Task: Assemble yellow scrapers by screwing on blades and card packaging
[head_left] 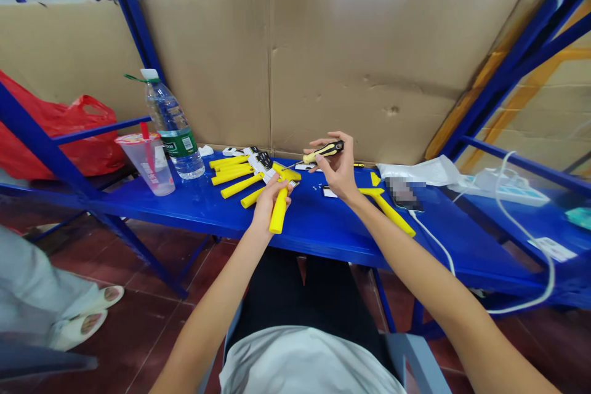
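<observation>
My left hand (pixel 268 202) is closed around a yellow scraper (pixel 277 212), its handle pointing down toward me and its wide head up. In my right hand (pixel 340 167) is a screwdriver (pixel 323 152) with a cream and black handle, held by the fingers. The screwdriver's thin shaft points left at the scraper's head; whether the tip touches a screw is too small to tell. Left of my left hand, several similar yellow scrapers (pixel 241 185) lie fanned out, with black and white pieces at their heads. Another yellow scraper (pixel 392 214) lies beyond my right wrist.
On the blue table (pixel 323 231) stand a water bottle (pixel 178 129) and a plastic cup (pixel 150 166) at the left. A phone (pixel 403 194) with a white cable (pixel 436 240) and a power strip (pixel 508 192) are at the right. A cardboard wall (pixel 346 68) closes the back.
</observation>
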`<control>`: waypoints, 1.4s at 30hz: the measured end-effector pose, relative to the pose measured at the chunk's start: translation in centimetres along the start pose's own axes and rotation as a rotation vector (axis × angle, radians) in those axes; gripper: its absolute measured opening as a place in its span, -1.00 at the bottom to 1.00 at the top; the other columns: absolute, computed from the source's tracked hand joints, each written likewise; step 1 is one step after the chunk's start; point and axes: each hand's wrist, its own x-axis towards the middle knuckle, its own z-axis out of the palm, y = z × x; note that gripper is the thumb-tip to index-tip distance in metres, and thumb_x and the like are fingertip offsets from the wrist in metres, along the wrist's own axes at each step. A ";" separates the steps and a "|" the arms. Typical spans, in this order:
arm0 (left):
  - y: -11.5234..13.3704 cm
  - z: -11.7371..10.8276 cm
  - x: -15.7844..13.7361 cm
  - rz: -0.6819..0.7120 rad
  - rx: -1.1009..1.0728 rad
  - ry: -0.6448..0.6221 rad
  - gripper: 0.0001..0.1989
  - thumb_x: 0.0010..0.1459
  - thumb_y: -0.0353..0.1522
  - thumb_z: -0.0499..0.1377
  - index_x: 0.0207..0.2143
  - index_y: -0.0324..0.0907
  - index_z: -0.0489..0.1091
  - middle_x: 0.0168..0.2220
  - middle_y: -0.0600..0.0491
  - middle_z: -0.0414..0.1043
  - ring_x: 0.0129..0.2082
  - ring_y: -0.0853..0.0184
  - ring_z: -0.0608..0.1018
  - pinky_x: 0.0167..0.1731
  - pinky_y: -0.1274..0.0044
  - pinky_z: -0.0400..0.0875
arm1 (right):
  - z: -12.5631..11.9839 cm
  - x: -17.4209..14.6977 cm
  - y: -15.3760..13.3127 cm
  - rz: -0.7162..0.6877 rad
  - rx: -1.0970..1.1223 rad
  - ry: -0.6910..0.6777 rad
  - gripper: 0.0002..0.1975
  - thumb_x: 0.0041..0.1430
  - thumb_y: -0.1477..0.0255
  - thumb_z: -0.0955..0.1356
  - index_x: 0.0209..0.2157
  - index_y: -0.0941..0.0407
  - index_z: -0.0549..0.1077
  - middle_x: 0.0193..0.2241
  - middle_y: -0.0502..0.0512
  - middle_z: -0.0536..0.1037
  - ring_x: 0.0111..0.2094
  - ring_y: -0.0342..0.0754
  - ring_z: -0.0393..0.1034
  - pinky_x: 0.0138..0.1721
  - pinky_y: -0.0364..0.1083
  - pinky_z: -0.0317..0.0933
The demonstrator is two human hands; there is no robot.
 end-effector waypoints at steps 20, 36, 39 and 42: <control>0.0 -0.1 0.0 -0.003 0.001 -0.003 -0.23 0.20 -0.61 0.32 0.41 -0.07 0.24 -0.20 0.06 0.55 -0.39 0.44 0.65 -0.58 0.73 0.43 | 0.1 0.1 0.2 0.058 -0.014 0.073 -0.26 0.28 -0.15 0.49 0.27 -0.18 0.14 -0.02 0.16 0.59 0.04 0.31 0.66 -0.35 0.16 0.68; 0.0 -0.2 0.0 -0.002 0.001 -0.026 -0.28 0.22 -0.59 0.32 0.37 -0.09 0.24 -0.21 0.07 0.55 -0.42 0.46 0.64 -0.58 0.74 0.43 | 0.0 0.1 0.1 0.035 -0.003 0.008 -0.30 0.36 -0.12 0.43 0.30 -0.20 0.08 0.08 0.17 0.55 0.06 0.24 0.66 -0.31 0.12 0.69; 0.1 -0.1 0.0 -0.015 -0.028 -0.017 -0.29 0.21 -0.61 0.30 0.36 -0.09 0.25 -0.21 0.08 0.53 -0.41 0.45 0.64 -0.59 0.75 0.41 | 0.1 0.1 0.0 0.046 0.025 -0.039 -0.27 0.36 -0.13 0.42 0.33 -0.21 0.05 0.14 0.19 0.53 0.08 0.24 0.66 -0.31 0.10 0.69; 0.1 -0.1 0.0 -0.018 -0.032 -0.021 -0.29 0.22 -0.61 0.30 0.36 -0.09 0.25 -0.22 0.08 0.52 -0.41 0.46 0.64 -0.59 0.76 0.41 | 0.1 0.2 0.4 0.077 0.019 -0.007 -0.19 0.30 -0.16 0.47 0.35 -0.21 0.05 0.08 0.20 0.58 0.05 0.29 0.67 -0.32 0.16 0.70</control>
